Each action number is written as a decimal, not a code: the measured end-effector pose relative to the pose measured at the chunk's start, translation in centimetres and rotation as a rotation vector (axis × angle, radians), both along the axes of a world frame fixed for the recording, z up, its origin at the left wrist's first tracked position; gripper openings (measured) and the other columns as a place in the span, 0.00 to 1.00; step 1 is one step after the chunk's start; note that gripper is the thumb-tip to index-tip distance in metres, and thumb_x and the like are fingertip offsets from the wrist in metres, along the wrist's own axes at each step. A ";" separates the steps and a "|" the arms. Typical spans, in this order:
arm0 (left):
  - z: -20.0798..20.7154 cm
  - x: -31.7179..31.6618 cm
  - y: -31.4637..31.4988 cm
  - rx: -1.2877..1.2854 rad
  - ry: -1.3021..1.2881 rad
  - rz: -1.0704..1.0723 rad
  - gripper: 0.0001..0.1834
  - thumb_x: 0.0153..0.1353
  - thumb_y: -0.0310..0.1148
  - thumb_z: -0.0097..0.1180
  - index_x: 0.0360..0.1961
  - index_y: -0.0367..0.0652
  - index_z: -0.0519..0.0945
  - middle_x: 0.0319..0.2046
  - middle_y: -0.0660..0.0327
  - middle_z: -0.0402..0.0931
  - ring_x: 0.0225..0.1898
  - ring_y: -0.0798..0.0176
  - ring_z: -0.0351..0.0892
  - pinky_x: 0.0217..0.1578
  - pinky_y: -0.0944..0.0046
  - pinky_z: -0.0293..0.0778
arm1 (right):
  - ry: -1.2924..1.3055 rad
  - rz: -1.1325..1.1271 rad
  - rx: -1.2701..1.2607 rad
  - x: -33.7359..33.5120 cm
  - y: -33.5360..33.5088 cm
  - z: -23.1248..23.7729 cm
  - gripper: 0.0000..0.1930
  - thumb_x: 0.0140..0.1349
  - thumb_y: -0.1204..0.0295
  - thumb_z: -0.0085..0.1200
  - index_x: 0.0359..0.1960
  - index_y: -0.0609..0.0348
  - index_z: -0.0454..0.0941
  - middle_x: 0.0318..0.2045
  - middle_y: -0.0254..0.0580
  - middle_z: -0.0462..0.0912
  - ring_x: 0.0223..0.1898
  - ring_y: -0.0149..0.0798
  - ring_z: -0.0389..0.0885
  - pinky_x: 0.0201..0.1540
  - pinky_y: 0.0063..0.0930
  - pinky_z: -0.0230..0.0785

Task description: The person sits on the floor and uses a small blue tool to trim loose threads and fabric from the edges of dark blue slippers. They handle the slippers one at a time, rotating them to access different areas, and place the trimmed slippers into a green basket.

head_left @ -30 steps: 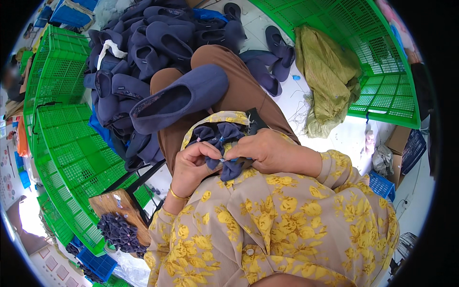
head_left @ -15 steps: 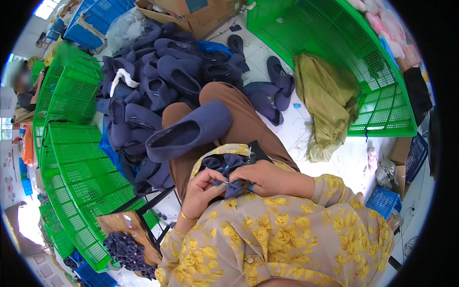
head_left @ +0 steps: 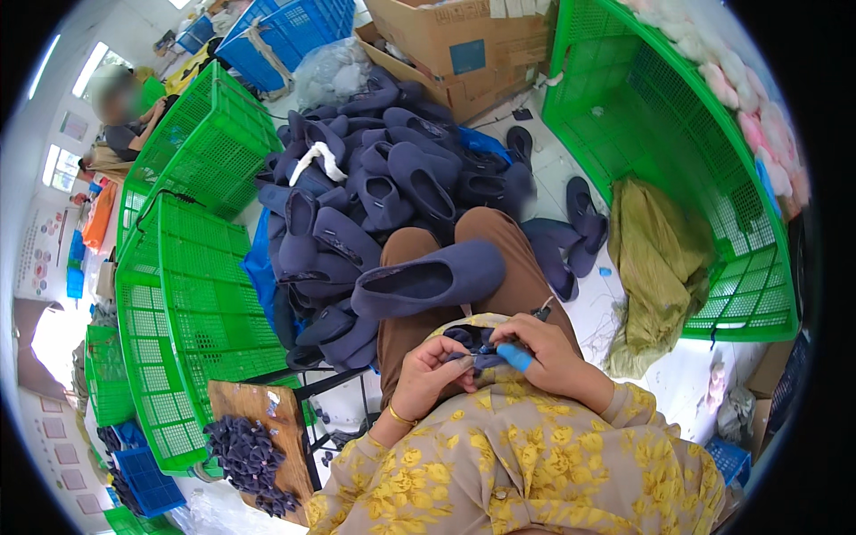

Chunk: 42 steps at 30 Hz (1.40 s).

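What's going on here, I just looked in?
Over the lap, the left hand pinches a small piece of navy fabric; the right hand, with a blue wrap on one digit, is close against it. A navy slipper lies across the brown-trousered legs, with a pile of navy slippers beyond. To the left, gathered navy fabric pieces sit heaped on a wooden board.

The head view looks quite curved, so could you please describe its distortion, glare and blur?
Head view: a green crate bows along the fisheye curve; head view: glare whitens the far-left opening and the floor right of centre; head view: a background person is smudged at the head, and the held navy fabric is dark and unclear.
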<state>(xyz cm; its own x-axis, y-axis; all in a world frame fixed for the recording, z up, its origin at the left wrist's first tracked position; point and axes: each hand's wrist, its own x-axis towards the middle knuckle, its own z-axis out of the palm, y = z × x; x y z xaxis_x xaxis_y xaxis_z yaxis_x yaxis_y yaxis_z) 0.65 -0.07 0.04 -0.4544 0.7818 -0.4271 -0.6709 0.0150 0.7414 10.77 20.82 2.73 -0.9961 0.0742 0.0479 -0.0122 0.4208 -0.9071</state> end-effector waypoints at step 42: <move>-2.0 0.9 1.3 -0.240 0.516 0.044 0.05 0.61 0.23 0.58 0.38 0.35 0.78 0.25 0.67 0.76 0.25 0.78 0.73 0.27 0.78 0.69 | 0.495 0.020 0.419 -1.5 -2.6 -1.8 0.15 0.46 0.78 0.56 0.37 0.48 0.76 0.33 0.30 0.74 0.31 0.41 0.79 0.31 0.34 0.71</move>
<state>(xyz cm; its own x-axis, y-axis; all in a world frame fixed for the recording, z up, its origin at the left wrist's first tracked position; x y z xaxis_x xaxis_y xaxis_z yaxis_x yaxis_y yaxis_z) 1.53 1.28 -1.91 -0.6811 0.6659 -0.3045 -0.2264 0.2039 0.9524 9.24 18.26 0.97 -0.8500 -0.0686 0.5223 -0.3980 0.7333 -0.5512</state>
